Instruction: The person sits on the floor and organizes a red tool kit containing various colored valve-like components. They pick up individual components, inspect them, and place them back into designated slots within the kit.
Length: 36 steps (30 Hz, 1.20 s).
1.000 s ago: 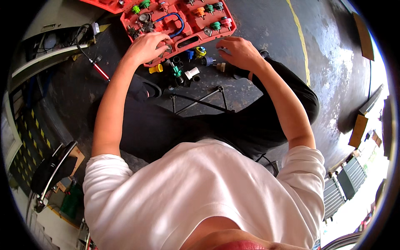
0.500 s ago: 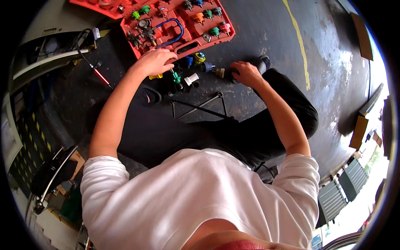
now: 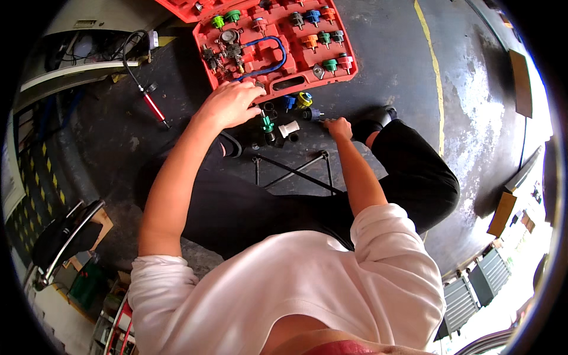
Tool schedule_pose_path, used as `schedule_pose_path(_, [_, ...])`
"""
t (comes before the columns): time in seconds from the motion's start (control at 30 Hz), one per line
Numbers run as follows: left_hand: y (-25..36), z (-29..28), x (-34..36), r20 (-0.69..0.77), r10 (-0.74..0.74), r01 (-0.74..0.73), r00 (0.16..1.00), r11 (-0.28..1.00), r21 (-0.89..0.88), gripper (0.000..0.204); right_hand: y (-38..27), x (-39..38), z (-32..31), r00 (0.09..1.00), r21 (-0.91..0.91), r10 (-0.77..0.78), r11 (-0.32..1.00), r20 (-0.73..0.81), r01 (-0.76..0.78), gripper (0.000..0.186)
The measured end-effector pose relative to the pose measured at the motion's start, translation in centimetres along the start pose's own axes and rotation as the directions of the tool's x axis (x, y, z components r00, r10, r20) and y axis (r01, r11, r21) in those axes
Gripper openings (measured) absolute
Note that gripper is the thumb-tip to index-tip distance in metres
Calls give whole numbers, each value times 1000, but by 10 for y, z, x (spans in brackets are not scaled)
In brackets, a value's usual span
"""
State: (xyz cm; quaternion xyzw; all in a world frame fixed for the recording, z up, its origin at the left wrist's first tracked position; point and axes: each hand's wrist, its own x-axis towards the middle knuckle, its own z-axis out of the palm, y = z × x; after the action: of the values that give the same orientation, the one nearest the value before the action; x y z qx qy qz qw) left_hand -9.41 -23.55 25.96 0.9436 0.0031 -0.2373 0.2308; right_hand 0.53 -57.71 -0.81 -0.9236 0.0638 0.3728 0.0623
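My left hand (image 3: pixel 232 104) reaches to the near edge of an open red case (image 3: pixel 307 84), palm down. Its thumb and fingers stand apart, with nothing visible between them. Just beyond its thumb, a green adapter (image 3: pixel 268 124) stands beside a white connector (image 3: pixel 289 129). My right hand (image 3: pixel 339 128) is down low by my right foot, its fingers closed; whatever they hold is hidden. Next to its fingertips lies a dark blue-grey adapter (image 3: pixel 312 114). A blue adapter (image 3: pixel 289 102) and a yellow one (image 3: pixel 304 99) sit close to the case.
The case carries coloured adapters, a gauge (image 3: pixel 229 37) and a blue hose (image 3: pixel 283 53). To the left a red hand pump (image 3: pixel 154 108) lies on the dark floor. A black metal frame (image 3: pixel 296 171) stands between my legs. A yellow line (image 3: pixel 436 65) runs along the floor at right.
My right hand has moved left, and its fingers now cover the spot where a tan adapter lay. My left hand stays at the case edge. The whole view has shifted.
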Motion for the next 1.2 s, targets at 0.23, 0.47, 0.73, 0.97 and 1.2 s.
schedule_pose_path(0.23, [3,3,-3,3,39,-39,999,999,2,45,13,15,34,991,93,-10,995,-132,22,40])
schedule_pose_path(0.47, [8,1,4,-12,60,-61,998,998,-21,46,-22,-20,-14,898,-105,-342,940,-276,326,36])
schedule_pose_path(0.73, [25,-25,13,-186,168,-180,968,982,-51,61,-94,-113,-170,642,252,-767,622,4,741,42])
schedule_pose_path(0.97, [37,-37,20,-312,270,-351,911,905,-241,73,-117,-180,-259,405,525,-899,429,167,735,32])
schedule_pose_path(1.2, [41,-56,19,-520,232,-427,822,855,-294,60,-134,-160,-267,309,626,-951,250,15,739,30])
